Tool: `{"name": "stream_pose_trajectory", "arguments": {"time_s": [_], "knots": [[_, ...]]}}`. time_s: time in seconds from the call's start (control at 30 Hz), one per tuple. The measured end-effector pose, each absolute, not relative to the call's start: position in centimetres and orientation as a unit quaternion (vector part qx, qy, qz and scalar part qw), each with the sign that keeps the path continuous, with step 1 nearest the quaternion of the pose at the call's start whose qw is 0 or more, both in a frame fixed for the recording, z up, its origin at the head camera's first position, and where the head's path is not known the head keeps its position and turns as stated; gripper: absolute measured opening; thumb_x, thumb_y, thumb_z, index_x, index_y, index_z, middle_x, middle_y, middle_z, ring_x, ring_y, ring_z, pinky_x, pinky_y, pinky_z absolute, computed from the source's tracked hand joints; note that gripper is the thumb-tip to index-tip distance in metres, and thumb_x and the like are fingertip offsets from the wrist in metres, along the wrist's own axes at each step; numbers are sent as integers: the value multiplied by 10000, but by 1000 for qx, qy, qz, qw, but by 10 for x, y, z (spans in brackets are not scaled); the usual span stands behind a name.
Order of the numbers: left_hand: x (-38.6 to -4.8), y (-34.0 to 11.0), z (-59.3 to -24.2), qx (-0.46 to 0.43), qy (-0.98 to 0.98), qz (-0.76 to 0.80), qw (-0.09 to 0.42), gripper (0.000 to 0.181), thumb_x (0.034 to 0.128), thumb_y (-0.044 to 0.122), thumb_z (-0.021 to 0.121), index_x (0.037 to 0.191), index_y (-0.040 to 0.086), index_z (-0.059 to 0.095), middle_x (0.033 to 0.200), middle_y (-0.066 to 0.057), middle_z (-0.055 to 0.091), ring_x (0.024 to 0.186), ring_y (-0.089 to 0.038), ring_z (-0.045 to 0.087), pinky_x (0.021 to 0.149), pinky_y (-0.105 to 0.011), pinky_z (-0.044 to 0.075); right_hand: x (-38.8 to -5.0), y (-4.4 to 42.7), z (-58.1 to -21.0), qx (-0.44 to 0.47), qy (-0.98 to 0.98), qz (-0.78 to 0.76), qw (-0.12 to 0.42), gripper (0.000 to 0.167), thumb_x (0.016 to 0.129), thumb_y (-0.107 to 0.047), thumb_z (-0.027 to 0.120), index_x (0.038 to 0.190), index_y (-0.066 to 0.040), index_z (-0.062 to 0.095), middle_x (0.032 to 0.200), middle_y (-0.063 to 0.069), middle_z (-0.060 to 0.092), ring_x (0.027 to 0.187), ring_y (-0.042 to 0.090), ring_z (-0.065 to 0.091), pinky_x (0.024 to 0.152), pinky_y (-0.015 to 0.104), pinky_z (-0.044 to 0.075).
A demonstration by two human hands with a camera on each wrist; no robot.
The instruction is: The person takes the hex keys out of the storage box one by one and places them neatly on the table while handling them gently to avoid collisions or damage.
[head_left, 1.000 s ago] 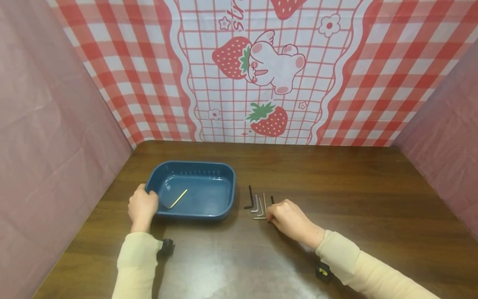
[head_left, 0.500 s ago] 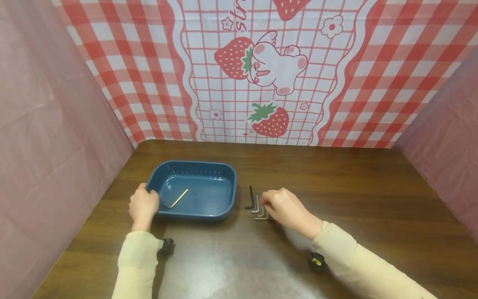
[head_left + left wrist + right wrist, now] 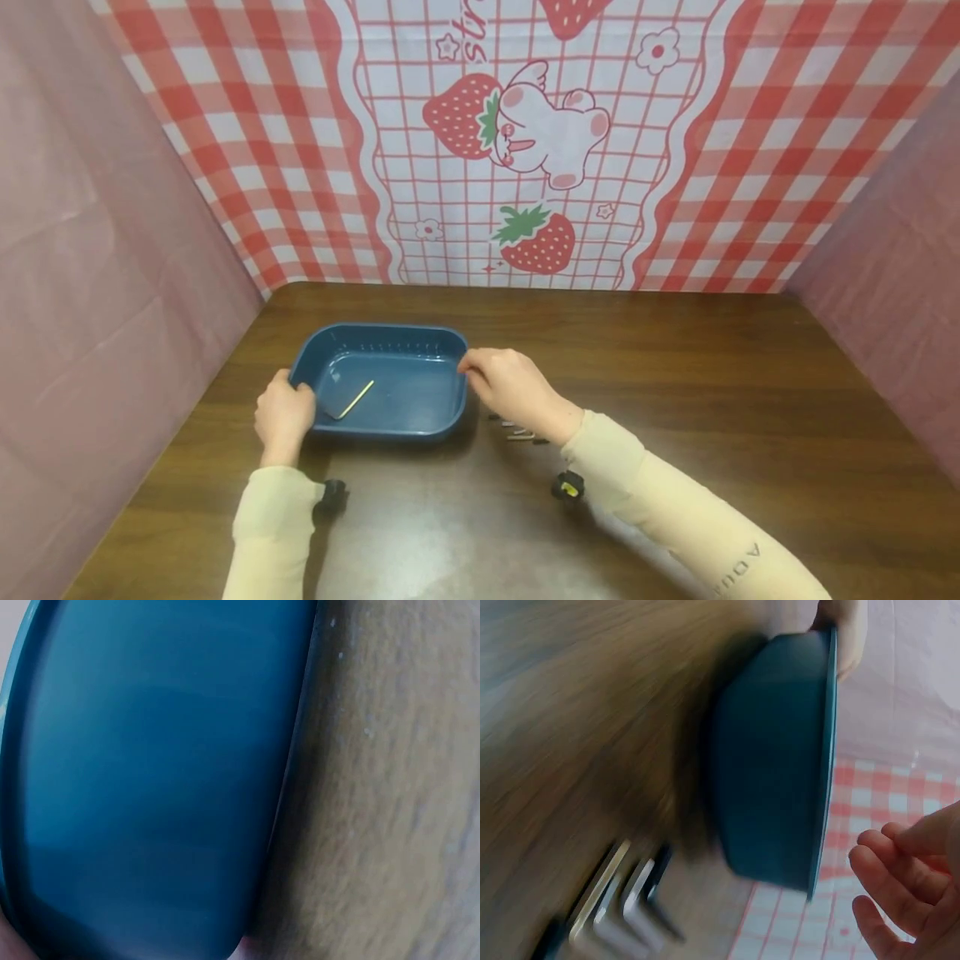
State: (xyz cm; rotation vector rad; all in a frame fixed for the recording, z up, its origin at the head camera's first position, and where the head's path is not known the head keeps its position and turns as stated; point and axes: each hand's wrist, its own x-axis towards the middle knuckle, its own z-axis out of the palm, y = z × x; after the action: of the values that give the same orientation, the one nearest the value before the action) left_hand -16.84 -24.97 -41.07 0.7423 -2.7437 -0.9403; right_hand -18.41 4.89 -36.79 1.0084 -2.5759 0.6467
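My left hand (image 3: 283, 417) grips the left side of a blue tray (image 3: 431, 433), its thumb over the rim. Inside the tray lies a gold-coloured hex key (image 3: 356, 400). My right hand (image 3: 517, 387) is in the air by the tray's right rim, and its fingers are loosely bent. Nothing shows between those fingers in the right wrist view. Beneath that hand, several hex keys lie side by side on the table, among them a brass-coloured hex key (image 3: 600, 892) and a silver hex key (image 3: 639, 889). The head view shows only their short ends.
A brown wooden table (image 3: 675, 367) bears the tray and the keys. Behind it hangs a red-and-white checked cloth (image 3: 750, 167) with strawberry prints. Pink cloth (image 3: 105, 250) closes off the left side, and similar cloth is on the right.
My right hand has risen from the row of hex keys and moved left to the tray's right rim. A black hex key stays behind at the row's right end. My left hand keeps its hold.
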Motion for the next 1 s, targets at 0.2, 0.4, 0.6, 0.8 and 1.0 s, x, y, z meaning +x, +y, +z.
{"name": "stream_pose_trajectory", "arguments": {"time_s": [0.2, 0.4, 0.6, 0.8, 1.0], "knots": [[-170, -249, -412, 247, -913, -317, 72, 414, 885, 186, 333, 1241, 18, 465, 1203, -306, 511, 1053, -518, 482, 803, -593, 393, -189, 24, -364, 368, -896, 225, 108, 158, 887, -116, 514, 921, -127, 668, 854, -39, 677, 769, 62, 624, 725, 250, 512], [-170, -250, -411, 247, -913, -317, 73, 405, 885, 183, 340, 1232, 22, 471, 1190, -310, 517, 1043, -520, 488, 796, -589, 397, -196, 2, -366, 361, -901, 216, 102, 160, 882, -124, 514, 905, -117, 673, 841, -38, 674, 759, 84, 622, 710, 271, 512], [-171, -251, -410, 248, -913, -317, 74, 408, 883, 181, 344, 1236, 21, 471, 1193, -312, 514, 1045, -519, 487, 801, -588, 397, -201, -16, -369, 349, -912, 197, 92, 146, 880, -143, 516, 864, -137, 661, 765, -55, 645, 651, 57, 560, 647, 240, 495], [-171, -253, -411, 248, -913, -317, 70, 427, 881, 183, 333, 1255, 22, 461, 1209, -308, 506, 1055, -517, 481, 808, -589, 393, -203, -32, -375, 341, -918, 193, 62, 149, 888, -157, 511, 883, -137, 659, 761, -51, 646, 648, 51, 560, 644, 223, 491], [-172, -252, -412, 246, -915, -315, 61, 423, 887, 184, 331, 1259, 21, 450, 1211, -312, 500, 1050, -521, 481, 803, -590, 397, -205, -40, -382, 336, -922, 185, 50, 158, 888, -163, 511, 890, -146, 668, 770, -61, 655, 668, 56, 590, 644, 232, 497]]}}
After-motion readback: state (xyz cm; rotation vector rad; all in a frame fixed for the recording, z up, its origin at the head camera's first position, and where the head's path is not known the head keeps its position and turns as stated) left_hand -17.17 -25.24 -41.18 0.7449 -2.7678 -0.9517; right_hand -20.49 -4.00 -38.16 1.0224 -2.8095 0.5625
